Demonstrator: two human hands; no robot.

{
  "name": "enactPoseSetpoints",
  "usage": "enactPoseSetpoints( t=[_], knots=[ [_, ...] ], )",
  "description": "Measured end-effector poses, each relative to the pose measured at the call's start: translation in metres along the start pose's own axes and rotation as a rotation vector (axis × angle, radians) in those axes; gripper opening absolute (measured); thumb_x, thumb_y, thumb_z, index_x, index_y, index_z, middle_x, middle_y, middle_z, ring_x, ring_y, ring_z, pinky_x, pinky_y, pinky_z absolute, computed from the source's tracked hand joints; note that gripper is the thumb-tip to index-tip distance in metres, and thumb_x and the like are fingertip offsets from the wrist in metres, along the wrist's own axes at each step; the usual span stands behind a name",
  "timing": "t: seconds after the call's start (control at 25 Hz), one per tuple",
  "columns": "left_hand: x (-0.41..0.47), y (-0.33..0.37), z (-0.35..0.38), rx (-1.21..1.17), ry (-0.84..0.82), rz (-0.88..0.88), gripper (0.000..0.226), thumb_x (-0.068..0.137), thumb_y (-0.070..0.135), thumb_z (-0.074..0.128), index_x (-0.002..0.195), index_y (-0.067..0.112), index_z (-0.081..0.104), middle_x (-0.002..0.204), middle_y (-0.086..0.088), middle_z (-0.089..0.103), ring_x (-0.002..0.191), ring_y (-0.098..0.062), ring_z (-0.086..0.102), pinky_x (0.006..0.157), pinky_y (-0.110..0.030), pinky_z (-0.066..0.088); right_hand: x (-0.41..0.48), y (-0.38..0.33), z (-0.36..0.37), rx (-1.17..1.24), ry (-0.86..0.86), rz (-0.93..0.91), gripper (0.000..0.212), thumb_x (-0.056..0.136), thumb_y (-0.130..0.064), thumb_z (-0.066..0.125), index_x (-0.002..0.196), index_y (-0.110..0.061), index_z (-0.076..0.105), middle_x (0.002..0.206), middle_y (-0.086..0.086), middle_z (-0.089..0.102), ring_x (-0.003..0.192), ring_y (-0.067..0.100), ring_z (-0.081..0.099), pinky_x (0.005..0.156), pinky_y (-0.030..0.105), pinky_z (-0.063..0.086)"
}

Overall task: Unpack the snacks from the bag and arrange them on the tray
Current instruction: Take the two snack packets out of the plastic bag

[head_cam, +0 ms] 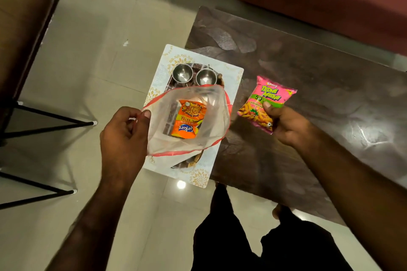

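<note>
So, head cam only, looking straight down. Left hand (125, 136) is pinching the rim of a clear plastic bag (211, 116) with a red edge, thumb and fingers closed on the left side of the mouth so it hangs open over the tray (231, 86). Inside the bag sits an orange snack packet (188, 120), long axis running roughly near-to-far, printed upside down from this angle, so its top points back toward the person. Right hand (284, 123) is closed around the lower end of a pink snack packet (265, 103), thumb pressed on the front, held above the dark worktop (308, 68) just to the right of the tray. That packet's long axis tilts a bit, top end pointing away and slightly right, lettering reading right way up. Two small steel cups (182, 72) stand side by side at the far end of the tray, just beyond the bag's mouth. The tray overhangs the worktop's left edge, above the tiled floor (99, 50).
</note>
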State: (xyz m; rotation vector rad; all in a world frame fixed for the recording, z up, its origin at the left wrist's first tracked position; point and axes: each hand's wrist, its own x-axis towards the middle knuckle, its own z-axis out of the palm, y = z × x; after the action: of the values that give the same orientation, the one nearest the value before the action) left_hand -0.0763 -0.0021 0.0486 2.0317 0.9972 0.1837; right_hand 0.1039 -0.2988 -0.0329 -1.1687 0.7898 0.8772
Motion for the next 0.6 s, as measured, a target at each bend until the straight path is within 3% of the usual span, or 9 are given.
enactPoseSetpoints(
  t=[0.08, 0.2, 0.32, 0.44, 0.6],
  knots=[
    [-0.001, 0.000, 0.000, -0.003, -0.009, -0.008, 0.027, 0.096, 0.048, 0.060, 0.086, 0.023, 0.061, 0.064, -0.015, 0.065, 0.058, -0.039, 0.061, 0.051, -0.046, 0.052, 0.023, 0.018, 0.003, -0.065, 0.061, 0.075, 0.036, 0.097, -0.007, 0.062, 0.133, -0.003, 0.061, 0.089, 0.008, 0.080, 0.073, 0.022, 0.077, 0.060, 0.037, 0.062],
    [-0.004, 0.000, 0.001, -0.001, -0.002, -0.011, 0.027, 0.096, 0.048, 0.061, 0.086, 0.023, 0.062, 0.062, -0.005, 0.066, 0.050, -0.026, 0.061, 0.043, -0.033, 0.049, 0.055, 0.031, 0.010, -0.074, 0.093, 0.071, 0.033, 0.096, -0.002, 0.064, 0.128, -0.004, 0.063, 0.071, 0.003, 0.079, 0.061, 0.019, 0.076, 0.050, 0.033, 0.060],
    [-0.005, -0.003, 0.003, 0.010, 0.003, -0.014, 0.024, 0.097, 0.044, 0.062, 0.087, 0.022, 0.063, 0.068, -0.003, 0.068, 0.048, -0.022, 0.061, 0.041, -0.032, 0.048, 0.088, 0.034, 0.016, -0.095, 0.121, 0.044, 0.034, 0.095, 0.000, 0.064, 0.129, -0.002, 0.063, 0.082, 0.006, 0.077, 0.066, 0.018, 0.074, 0.060, 0.037, 0.059],
    [-0.005, -0.005, 0.003, 0.027, -0.001, -0.023, 0.024, 0.097, 0.044, 0.062, 0.089, 0.022, 0.064, 0.072, 0.000, 0.069, 0.051, -0.024, 0.062, 0.041, -0.031, 0.050, 0.111, 0.036, 0.017, -0.116, 0.168, 0.082, 0.026, 0.094, -0.005, 0.068, 0.120, -0.007, 0.066, 0.082, 0.006, 0.075, 0.063, 0.017, 0.073, 0.061, 0.037, 0.058],
    [-0.004, -0.002, 0.007, -0.014, 0.010, -0.043, 0.022, 0.097, 0.041, 0.064, 0.088, 0.021, 0.063, 0.069, -0.008, 0.067, 0.057, -0.035, 0.061, 0.033, -0.028, 0.045, 0.114, 0.032, 0.013, -0.278, 0.263, 0.061, 0.030, 0.088, -0.008, 0.075, 0.117, -0.001, 0.069, 0.101, 0.013, 0.075, 0.083, 0.025, 0.073, 0.084, 0.042, 0.061]
  ],
)
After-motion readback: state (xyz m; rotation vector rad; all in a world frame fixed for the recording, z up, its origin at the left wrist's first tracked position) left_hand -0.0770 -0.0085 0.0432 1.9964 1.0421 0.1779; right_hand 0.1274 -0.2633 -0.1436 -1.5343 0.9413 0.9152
